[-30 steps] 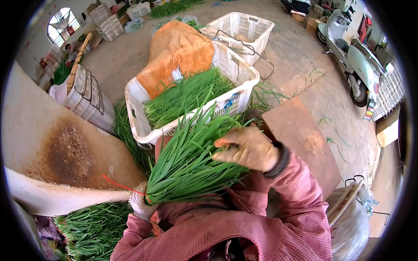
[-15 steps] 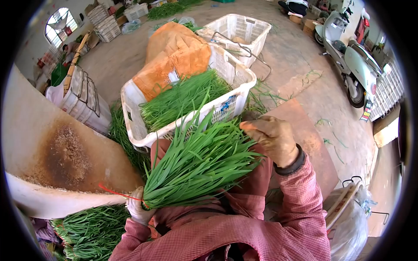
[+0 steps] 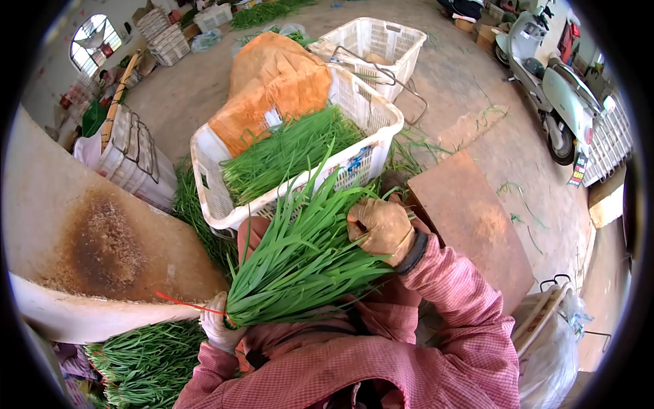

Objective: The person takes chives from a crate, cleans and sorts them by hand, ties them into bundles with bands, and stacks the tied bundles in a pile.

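Fingers of the left hand [image 3: 219, 327] clench the bunch [image 3: 300, 266] near its red tie [image 3: 180, 302]; the right hand [image 3: 390, 235] curls at the leaf tips, grip unclear. Handling leaves seems to call for steady support.

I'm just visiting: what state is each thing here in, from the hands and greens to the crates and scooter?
Left hand: closed around the bunch's base
Right hand: curled, at the leaves
Bunch of greens: held, leaf ends fanned out
Red tie: loose end sticking out
Near crate: upright, open-topped, greens inside
Orange cloth: crumpled
Far crate: upright, open-topped
Scooter: parked upright
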